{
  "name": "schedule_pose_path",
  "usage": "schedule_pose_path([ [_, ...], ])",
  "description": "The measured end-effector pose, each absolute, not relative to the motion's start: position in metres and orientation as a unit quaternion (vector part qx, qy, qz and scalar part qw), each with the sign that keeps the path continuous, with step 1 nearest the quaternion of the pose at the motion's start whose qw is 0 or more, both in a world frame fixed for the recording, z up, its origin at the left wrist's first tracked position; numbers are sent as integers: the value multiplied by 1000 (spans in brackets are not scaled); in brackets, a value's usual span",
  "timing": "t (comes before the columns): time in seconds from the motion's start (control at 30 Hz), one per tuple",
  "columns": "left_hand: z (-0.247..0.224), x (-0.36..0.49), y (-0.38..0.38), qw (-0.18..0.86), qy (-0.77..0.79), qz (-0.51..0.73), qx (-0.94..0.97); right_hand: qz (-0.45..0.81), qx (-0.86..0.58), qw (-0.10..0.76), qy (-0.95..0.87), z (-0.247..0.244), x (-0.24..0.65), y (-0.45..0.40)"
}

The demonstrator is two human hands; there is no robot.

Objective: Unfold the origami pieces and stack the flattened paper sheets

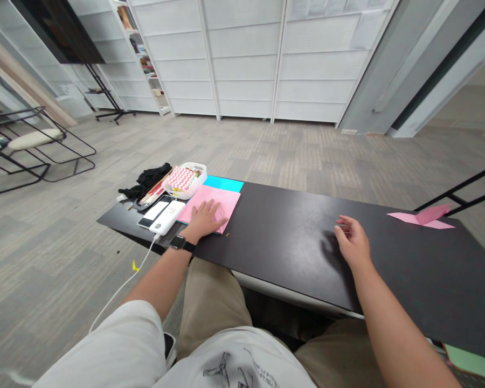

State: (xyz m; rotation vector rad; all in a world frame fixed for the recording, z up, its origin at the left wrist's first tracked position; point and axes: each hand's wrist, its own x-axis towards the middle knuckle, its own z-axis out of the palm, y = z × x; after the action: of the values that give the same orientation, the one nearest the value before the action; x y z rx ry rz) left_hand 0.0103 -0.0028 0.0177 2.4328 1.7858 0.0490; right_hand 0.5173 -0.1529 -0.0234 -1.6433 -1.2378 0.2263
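My left hand [205, 217] lies flat with fingers spread on a sheet of pink paper [227, 200] at the left part of the dark table. A strip of bright blue paper [226, 184] shows from beneath the pink one. Above the middle right of the table hovers my right hand [352, 240], its fingers loosely bent and the thumb apart, with nothing visible in it. Farther right, at the table's far edge, rests a folded piece of pink paper [422, 218], partly raised.
Left of the paper are a white power bank [167, 217] with a cable, a phone [155, 210], a white basket [200, 177] of small items and a black cloth [147, 180]. Black metal bars [461, 200] stand behind the right end of the table [283, 231].
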Motion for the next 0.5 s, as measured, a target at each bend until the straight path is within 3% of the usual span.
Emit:
schedule_pose_path([
  [0.17,18,8,-3,64,590,42,804,92,-679,510,-520,-21,516,-153],
  [0.3,29,23,-4,15,587,141,797,79,-672,513,-527,-20,515,-151],
  [0.4,41,58,-8,2,527,242,814,64,-671,518,-526,-18,515,-151],
  [0.5,48,113,-12,55,422,301,853,20,-674,535,-508,-14,517,-152],
])
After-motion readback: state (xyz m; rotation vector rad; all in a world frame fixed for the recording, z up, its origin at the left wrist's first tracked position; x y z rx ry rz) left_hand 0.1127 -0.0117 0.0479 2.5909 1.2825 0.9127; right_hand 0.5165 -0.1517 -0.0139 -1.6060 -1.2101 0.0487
